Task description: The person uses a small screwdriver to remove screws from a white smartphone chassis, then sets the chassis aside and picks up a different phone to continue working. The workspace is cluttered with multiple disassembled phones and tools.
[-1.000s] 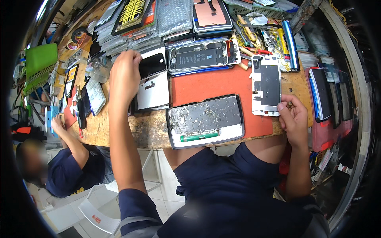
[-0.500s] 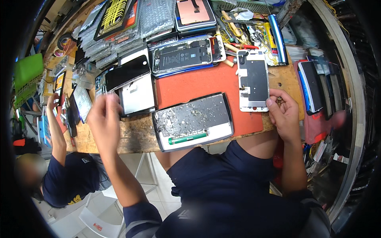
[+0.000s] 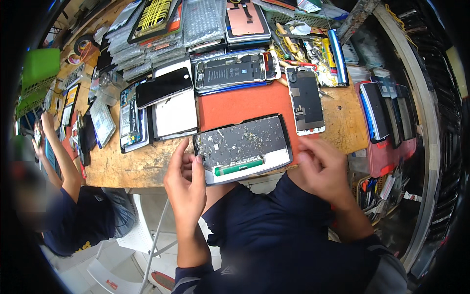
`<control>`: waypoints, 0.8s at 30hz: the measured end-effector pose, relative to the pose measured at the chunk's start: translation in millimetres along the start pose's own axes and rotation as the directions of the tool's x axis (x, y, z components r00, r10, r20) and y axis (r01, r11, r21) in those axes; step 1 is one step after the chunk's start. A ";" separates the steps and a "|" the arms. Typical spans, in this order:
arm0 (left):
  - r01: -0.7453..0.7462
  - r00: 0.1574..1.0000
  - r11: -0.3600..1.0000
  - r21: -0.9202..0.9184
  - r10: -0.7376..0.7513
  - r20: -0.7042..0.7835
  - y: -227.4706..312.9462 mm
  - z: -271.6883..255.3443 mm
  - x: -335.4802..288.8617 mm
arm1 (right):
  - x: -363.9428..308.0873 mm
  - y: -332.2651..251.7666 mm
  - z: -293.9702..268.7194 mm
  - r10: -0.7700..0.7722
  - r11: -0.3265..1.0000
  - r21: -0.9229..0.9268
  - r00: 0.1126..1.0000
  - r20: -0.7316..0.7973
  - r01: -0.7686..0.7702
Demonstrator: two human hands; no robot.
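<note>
A shallow black-rimmed tray (image 3: 287, 142) lies at the table's front edge, strewn with many tiny screws and bits, a green tube-like stick (image 3: 239, 167) along its near side. My left hand (image 3: 187, 182) is at the tray's left edge, thumb and forefinger apart, other fingers curled; whether it touches the rim I cannot tell. My right hand (image 3: 323, 169) hovers just right of the tray, slightly blurred, fingers half bent and apart with nothing seen in them. Beyond it a white-framed phone screen (image 3: 308, 105), its dark back up, rests over the orange mat's right edge.
An opened phone (image 3: 230, 72) with its battery showing lies at the orange mat's (image 3: 235, 105) far side. Left of it are a black-fronted phone (image 3: 164, 87) and a blue-edged opened phone (image 3: 131, 120). Bubble-wrapped stacks (image 3: 203, 24) stand behind. A co-worker (image 3: 81, 210) sits left.
My right hand has let go of the phone screen and come nearer the tray. My left hand has moved right, from near the black-fronted phone to the tray's left edge.
</note>
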State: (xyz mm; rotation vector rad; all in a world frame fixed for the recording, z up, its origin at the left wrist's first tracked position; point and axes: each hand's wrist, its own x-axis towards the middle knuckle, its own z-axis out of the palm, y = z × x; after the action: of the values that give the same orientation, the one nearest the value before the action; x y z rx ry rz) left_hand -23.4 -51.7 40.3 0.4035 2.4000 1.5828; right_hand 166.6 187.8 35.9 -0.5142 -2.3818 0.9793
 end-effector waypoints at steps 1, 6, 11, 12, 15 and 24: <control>-0.001 1.000 0.995 -0.102 0.004 0.028 1.3 -1.1 -0.9 | -3.0 -11.2 8.3 0.010 0.999 -0.049 1.000 -0.007 -0.010; 0.140 0.965 0.853 -0.502 -0.005 0.261 3.7 -1.6 -6.1 | -1.4 -38.7 22.9 0.128 0.992 0.013 0.991 0.029 -0.129; 0.205 0.957 0.730 -0.652 -0.010 0.291 -6.4 -5.2 -18.7 | -5.1 -41.1 25.5 0.163 0.963 0.215 0.987 0.005 -0.160; 0.215 0.962 0.694 -0.687 -0.029 0.272 -8.7 -13.3 -21.3 | -8.2 -44.6 24.0 0.137 0.957 0.261 0.990 -0.010 -0.130; 0.243 0.966 0.558 -0.793 -0.068 0.249 -12.0 -45.5 -28.8 | -3.8 -55.9 36.9 0.054 0.846 0.533 0.992 -0.116 0.017; -0.299 0.892 0.656 -0.693 -0.065 -0.447 1.5 -173.7 -13.2 | 43.2 -96.2 96.2 -0.531 0.827 0.113 0.699 0.479 0.550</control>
State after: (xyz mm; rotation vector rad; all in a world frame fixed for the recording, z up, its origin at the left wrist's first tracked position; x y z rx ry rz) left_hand -70.9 -204.5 109.3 0.0228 1.6954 2.7794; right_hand 61.8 94.2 60.7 0.4958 -2.7421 0.8456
